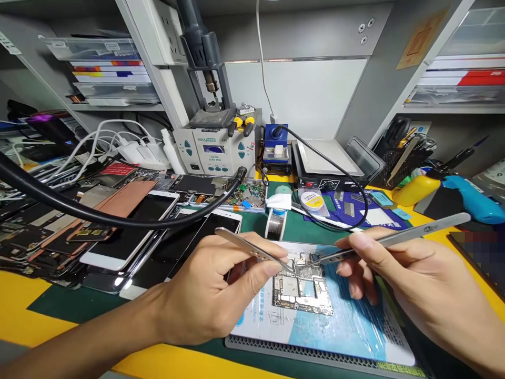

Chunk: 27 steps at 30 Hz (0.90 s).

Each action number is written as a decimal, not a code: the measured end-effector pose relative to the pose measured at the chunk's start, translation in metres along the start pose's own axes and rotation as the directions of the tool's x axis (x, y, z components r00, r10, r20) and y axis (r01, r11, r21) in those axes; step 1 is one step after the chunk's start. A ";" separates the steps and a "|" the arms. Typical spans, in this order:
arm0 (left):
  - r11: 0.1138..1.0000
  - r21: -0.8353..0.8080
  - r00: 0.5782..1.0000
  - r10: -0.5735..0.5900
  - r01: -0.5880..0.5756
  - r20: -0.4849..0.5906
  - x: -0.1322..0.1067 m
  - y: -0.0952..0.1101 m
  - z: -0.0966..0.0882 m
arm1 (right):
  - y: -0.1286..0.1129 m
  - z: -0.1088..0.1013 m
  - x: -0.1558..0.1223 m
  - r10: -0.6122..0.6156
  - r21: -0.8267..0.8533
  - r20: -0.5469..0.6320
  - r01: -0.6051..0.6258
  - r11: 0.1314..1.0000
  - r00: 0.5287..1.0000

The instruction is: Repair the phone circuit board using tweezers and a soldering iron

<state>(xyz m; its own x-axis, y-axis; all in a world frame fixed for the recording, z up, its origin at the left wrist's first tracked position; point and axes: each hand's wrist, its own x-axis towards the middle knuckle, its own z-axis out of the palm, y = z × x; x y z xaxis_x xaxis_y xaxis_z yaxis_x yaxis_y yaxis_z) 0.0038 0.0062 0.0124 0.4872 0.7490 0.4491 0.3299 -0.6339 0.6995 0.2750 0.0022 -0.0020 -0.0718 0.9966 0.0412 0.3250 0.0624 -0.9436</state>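
Note:
My left hand (213,292) pinches thin metal tweezers (248,248) whose tip rests on the top left of a phone circuit board (302,287). My right hand (402,273) grips a second, longer pair of tweezers (398,238), its tip touching the board's upper edge. The board lies flat on a blue and white mat (347,326). Both tips meet near the same spot on the board.
A black hose (98,216) arcs over several stacked phones (130,237) on the left. A hot air station (215,150), a solder spool (275,223), a soldering stand (276,150) and a heating plate (331,158) stand behind. A blue tool (471,197) lies at right.

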 end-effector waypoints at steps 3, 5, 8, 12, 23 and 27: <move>1.000 -0.001 1.000 -0.003 0.003 0.001 -0.001 0.000 0.000 | -0.004 0.005 0.002 0.029 0.041 -0.059 -0.027 0.999 0.998; 1.000 -0.002 1.000 -0.010 0.010 0.003 -0.001 0.000 0.000 | -0.008 0.009 0.005 0.073 0.084 -0.116 -0.063 0.994 0.991; 1.000 -0.005 1.000 0.010 -0.010 0.009 -0.001 0.000 0.001 | -0.012 0.017 0.009 0.106 0.118 -0.141 -0.090 0.989 0.984; 1.000 -0.013 1.000 0.020 -0.020 0.010 0.000 -0.001 0.001 | -0.013 0.018 0.007 0.108 0.112 -0.136 -0.093 0.989 0.985; 1.000 -0.019 1.000 0.024 -0.023 0.011 -0.001 0.000 0.001 | 0.001 0.000 -0.004 -0.047 -0.041 0.013 0.048 0.998 0.999; 0.999 -0.028 0.999 0.038 -0.037 0.018 0.000 0.000 0.002 | -0.002 0.001 -0.004 -0.060 -0.041 0.011 0.060 0.997 0.998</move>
<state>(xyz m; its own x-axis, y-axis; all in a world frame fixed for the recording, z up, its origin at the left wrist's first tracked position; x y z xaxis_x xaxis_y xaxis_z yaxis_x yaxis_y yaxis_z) 0.0055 0.0059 0.0111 0.5136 0.7210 0.4652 0.2884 -0.6556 0.6978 0.2732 -0.0023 -0.0004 -0.1012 0.9904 0.0943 0.3580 0.1247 -0.9253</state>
